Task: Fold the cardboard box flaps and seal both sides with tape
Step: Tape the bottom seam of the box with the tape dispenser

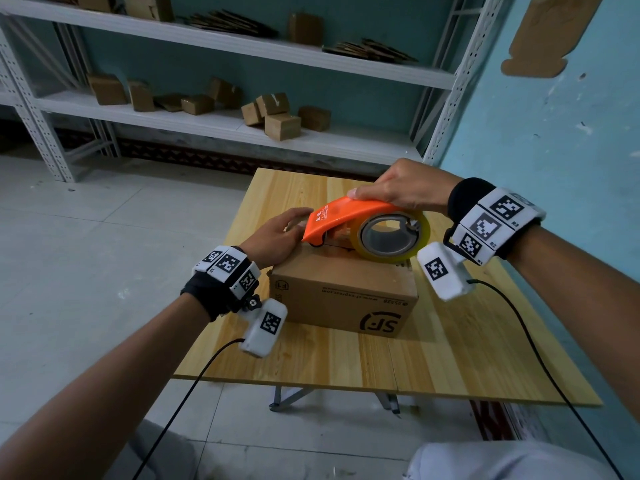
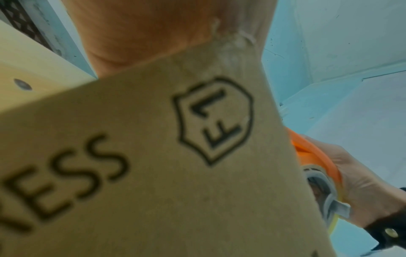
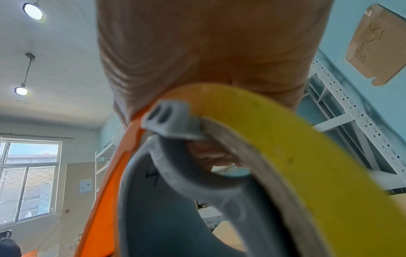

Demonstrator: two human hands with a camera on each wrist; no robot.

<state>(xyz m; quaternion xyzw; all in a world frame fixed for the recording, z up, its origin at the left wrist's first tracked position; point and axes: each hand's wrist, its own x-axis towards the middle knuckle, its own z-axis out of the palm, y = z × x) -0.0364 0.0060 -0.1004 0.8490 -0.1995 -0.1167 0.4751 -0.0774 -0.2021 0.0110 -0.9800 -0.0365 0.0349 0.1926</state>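
Note:
A brown cardboard box (image 1: 343,296) with black print stands on the wooden table (image 1: 450,355), its top flaps folded down. My right hand (image 1: 401,192) grips an orange tape dispenser (image 1: 343,216) that holds a yellowish tape roll (image 1: 391,237), and the dispenser's front rests on the box top. My left hand (image 1: 273,237) lies flat on the box's top left edge, fingers straight, beside the dispenser's nose. In the left wrist view the box side (image 2: 175,173) fills the picture. The right wrist view shows the roll (image 3: 307,156) and the grey hub (image 3: 175,191) close up.
White metal shelves (image 1: 207,116) behind the table carry several small cardboard boxes and flat stacks. A blue wall (image 1: 554,116) stands to the right. Black cables run from both wrists. Tiled floor (image 1: 86,254) lies to the left of the table.

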